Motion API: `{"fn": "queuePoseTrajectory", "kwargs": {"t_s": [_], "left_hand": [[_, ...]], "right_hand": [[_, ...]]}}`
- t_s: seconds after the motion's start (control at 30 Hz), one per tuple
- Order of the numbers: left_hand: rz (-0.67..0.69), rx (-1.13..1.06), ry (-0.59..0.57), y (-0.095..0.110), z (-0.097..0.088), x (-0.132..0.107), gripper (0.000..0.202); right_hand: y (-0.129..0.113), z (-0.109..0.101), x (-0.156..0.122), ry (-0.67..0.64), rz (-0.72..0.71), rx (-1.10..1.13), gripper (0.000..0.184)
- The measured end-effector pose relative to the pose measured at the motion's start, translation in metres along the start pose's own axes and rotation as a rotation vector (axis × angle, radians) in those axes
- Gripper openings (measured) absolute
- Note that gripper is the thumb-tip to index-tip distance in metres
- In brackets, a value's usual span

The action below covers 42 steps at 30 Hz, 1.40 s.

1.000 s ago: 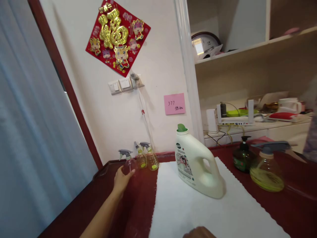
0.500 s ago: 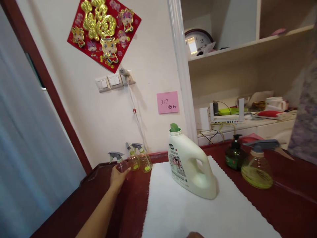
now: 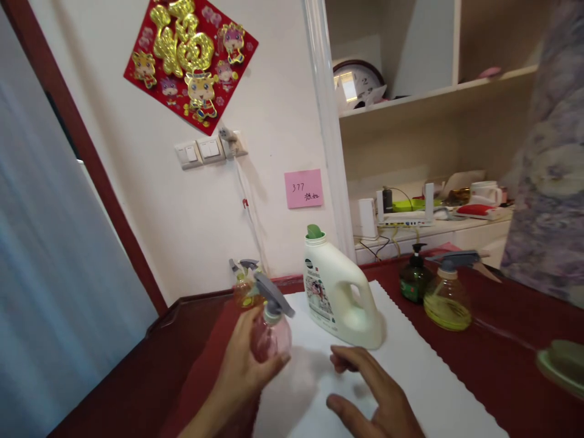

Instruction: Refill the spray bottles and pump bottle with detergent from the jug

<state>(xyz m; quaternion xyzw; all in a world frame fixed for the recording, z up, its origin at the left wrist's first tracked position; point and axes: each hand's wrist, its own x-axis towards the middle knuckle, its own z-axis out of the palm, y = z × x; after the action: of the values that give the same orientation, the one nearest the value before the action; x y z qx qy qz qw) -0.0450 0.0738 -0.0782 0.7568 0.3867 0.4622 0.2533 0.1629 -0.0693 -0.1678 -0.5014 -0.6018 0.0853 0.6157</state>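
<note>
My left hand [image 3: 244, 368] is wrapped round a small clear spray bottle [image 3: 272, 325] with a grey trigger head, held above the near left edge of the white mat [image 3: 410, 389]. My right hand [image 3: 371, 398] hovers just right of it over the mat, fingers spread and holding nothing. Behind the held bottle, two small spray bottles [image 3: 244, 286] with yellowish liquid stand by the wall. A white detergent jug [image 3: 340, 292] with a green cap stands upright on the mat's far part.
A dark pump bottle [image 3: 413, 281] and a large yellow-tinted sprayer [image 3: 448, 297] stand on the red table [image 3: 502, 365] to the right. A green object [image 3: 563, 362] lies at the right edge. A person in patterned cloth [image 3: 545, 176] stands at right. Shelves with clutter lie behind.
My left hand has lifted the small clear spray bottle from beside the wall and brought it toward me over the mat. My right hand has risen into view beside it.
</note>
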Motion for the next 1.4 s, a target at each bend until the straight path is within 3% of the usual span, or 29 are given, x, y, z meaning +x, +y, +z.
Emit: {"fn": "queuePoseTrajectory", "kwargs": {"t_s": [0.17, 0.37, 0.5, 0.6, 0.77, 0.97, 1.13, 1.27, 1.4], "left_hand": [[0.226, 0.104, -0.244, 0.015, 0.03, -0.035, 0.072], [0.395, 0.251, -0.263, 0.014, 0.063, -0.052, 0.071], [0.471, 0.283, -0.282, 0.016, 0.071, -0.055, 0.08], [0.436, 0.22, -0.342, 0.024, 0.069, -0.053, 0.078], [0.315, 0.034, -0.451, 0.037, 0.063, -0.052, 0.071], [0.237, -0.056, -0.436, 0.04, 0.063, -0.054, 0.073], [0.272, 0.012, -0.379, 0.035, 0.066, -0.055, 0.078], [0.242, 0.02, -0.369, 0.032, 0.069, -0.057, 0.077], [0.199, -0.022, -0.372, 0.038, 0.064, -0.054, 0.072]], "right_hand": [[-0.015, -0.014, 0.013, 0.016, 0.248, 0.194, 0.055], [-0.027, -0.01, 0.022, 0.102, 0.393, 0.42, 0.043], [-0.03, -0.012, 0.024, 0.202, 0.436, 0.431, 0.035], [-0.034, -0.019, 0.027, 0.192, 0.349, 0.43, 0.03], [-0.041, -0.034, 0.033, 0.055, 0.245, 0.477, 0.026], [-0.033, -0.03, 0.027, 0.081, 0.387, 0.697, 0.068], [-0.032, -0.02, 0.021, 0.044, 0.302, 0.723, 0.078], [-0.037, -0.02, 0.026, 0.077, 0.274, 0.563, 0.067], [-0.047, -0.027, 0.041, 0.006, 0.269, 0.539, 0.054]]}}
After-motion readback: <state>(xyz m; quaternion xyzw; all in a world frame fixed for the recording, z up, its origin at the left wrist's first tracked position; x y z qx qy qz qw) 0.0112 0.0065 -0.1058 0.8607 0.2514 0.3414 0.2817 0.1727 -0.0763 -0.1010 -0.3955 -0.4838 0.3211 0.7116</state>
